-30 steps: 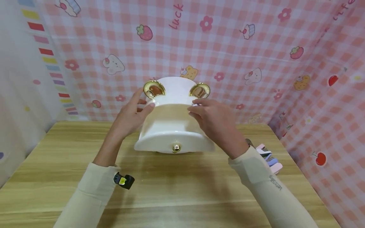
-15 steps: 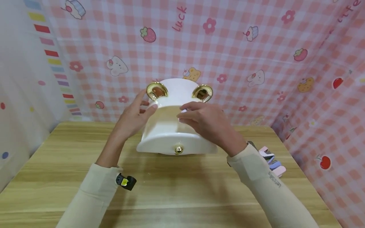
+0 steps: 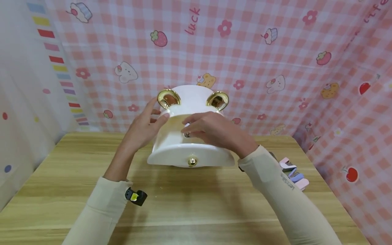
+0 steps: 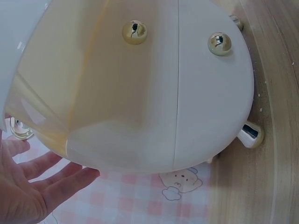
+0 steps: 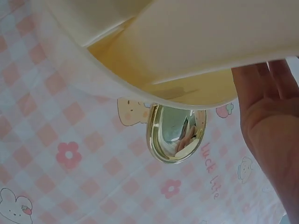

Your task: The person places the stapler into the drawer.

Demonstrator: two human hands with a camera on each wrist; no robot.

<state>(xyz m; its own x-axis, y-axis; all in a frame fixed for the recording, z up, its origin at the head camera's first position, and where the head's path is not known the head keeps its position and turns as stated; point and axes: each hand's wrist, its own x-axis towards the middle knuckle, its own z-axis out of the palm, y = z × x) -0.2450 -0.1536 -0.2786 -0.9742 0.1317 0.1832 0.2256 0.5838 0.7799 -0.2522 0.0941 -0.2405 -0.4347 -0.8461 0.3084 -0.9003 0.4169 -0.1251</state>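
A glossy white storage box (image 3: 191,149) with gold ears, knobs and feet stands mid-table, its beige-lit front recess facing me in the head view. My left hand (image 3: 145,127) lies along its upper left side, thumb at the recess edge and fingers spread; the left wrist view has these fingers (image 4: 60,182) beside the curved wall. My right hand (image 3: 211,131) is in front of the recess, pinching a small pale thing (image 3: 187,125) with a dark, shiny part. Its kind is mostly hidden by the fingers. In the right wrist view a white panel covers the right hand's (image 5: 266,98) fingertips.
Several small pink, white and lavender things (image 3: 295,175), like mini staplers, lie on the wooden table (image 3: 183,211) to the right, partly behind the right sleeve. A pink checked cloth (image 3: 190,51) hangs behind the box and along the right side.
My right hand has moved left and slightly down across the recess with the small pale thing. My left hand keeps its place on the box. The head view has shifted slightly.
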